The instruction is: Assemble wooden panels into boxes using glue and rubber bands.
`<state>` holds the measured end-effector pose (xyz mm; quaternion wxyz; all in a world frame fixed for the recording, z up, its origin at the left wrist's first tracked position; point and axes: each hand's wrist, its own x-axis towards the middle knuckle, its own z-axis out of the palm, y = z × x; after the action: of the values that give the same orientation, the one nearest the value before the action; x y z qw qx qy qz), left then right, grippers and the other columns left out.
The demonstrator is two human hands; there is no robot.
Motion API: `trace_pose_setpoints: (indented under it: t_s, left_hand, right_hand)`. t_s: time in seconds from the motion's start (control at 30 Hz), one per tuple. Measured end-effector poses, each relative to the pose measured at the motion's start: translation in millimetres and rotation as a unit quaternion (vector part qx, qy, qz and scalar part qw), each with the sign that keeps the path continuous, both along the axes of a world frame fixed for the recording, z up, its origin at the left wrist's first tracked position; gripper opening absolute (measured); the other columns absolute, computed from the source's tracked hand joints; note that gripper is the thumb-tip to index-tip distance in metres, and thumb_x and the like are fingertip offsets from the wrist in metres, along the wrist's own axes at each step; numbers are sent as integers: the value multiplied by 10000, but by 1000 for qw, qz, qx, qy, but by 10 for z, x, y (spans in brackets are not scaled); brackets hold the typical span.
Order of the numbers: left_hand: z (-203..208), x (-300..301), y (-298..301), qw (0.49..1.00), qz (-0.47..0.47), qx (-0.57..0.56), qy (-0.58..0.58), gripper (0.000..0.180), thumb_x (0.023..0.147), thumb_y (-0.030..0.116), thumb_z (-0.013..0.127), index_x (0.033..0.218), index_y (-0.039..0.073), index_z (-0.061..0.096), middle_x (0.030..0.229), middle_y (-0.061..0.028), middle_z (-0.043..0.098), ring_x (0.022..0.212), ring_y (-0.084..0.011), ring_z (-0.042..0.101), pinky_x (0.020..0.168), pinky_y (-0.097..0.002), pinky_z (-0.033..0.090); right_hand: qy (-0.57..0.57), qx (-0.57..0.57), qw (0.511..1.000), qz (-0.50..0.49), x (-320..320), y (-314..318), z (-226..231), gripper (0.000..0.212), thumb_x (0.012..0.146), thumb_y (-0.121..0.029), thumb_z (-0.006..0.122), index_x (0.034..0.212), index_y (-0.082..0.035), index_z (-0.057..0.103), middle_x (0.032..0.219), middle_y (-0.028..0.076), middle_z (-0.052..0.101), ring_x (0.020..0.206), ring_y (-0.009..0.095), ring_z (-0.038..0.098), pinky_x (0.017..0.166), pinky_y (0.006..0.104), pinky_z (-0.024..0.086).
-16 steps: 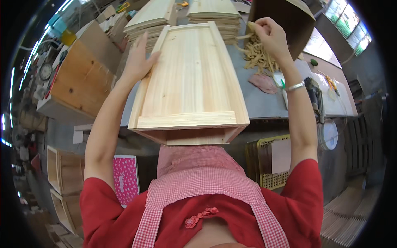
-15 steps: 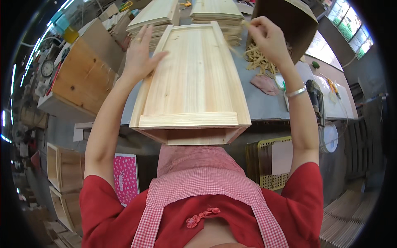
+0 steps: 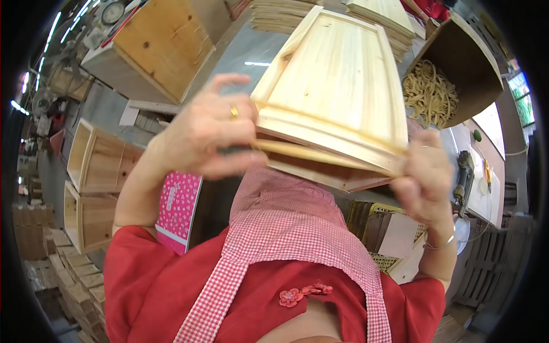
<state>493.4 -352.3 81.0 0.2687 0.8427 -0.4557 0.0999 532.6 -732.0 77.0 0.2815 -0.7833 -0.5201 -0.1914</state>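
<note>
A pale wooden box (image 3: 340, 74) lies on the table in front of me, its open end toward my body. A tan rubber band (image 3: 311, 152) is stretched wide across that near end. One strand runs over the top near the end strip, the other across the opening. My left hand (image 3: 209, 131) has its fingers hooked in the band at the box's left corner, thumb and index apart. At the right corner my right hand (image 3: 426, 174), blurred, closes on the band's other end.
Many tan rubber bands (image 3: 430, 94) fill a tipped cardboard box (image 3: 472, 68) at right. Stacked wooden panels (image 3: 380, 17) stand at the far side. A nail gun (image 3: 462, 177) lies on the right. Finished wooden boxes (image 3: 106, 157) and a pink patterned box (image 3: 178, 206) are low at left.
Both hands have come down to the box's near end and stretched the rubber band across it. The box now appears farther right and tilted as the view has turned.
</note>
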Motion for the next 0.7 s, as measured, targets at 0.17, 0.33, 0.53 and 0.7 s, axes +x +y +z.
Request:
trace_pose_setpoints:
  t_s: [0.17,0.33,0.53,0.7]
  left_hand:
    - [-269,149,740,981,135,73,-115,360,779,265,838,736,83,530,851,-69,624,992,-257,685,1102,-532,404]
    - [-1363,-179,842,975,141,144,-97,314,793,323,836,827,102,615,992,-40,653,1272,-265,611,1140,-551,374]
    - [-2505,-189,621,962,160,163,-147,261,805,202,806,1049,139,737,1162,-36,701,1177,-267,620,1055,-491,445]
    - [-2609,-194,749,948,189,229,-118,380,779,198,811,1152,181,739,1173,-11,676,1138,-238,605,1079,-507,422]
  right_hand:
    - [13,24,981,-190,45,-743,-97,193,875,-50,624,699,-32,547,634,81,492,657,254,574,937,498,454]
    - [61,-87,978,-181,-300,-968,-919,73,781,-9,665,738,-25,608,783,76,610,1037,320,690,1131,539,369]
    - [17,-177,969,-172,-232,-895,-1796,217,724,-94,747,940,-78,758,1183,98,708,1311,322,550,1231,583,278]
    - [82,-198,962,-167,-165,-1036,-1979,273,743,-146,748,1011,-100,767,1246,73,690,1328,314,535,1252,575,241]
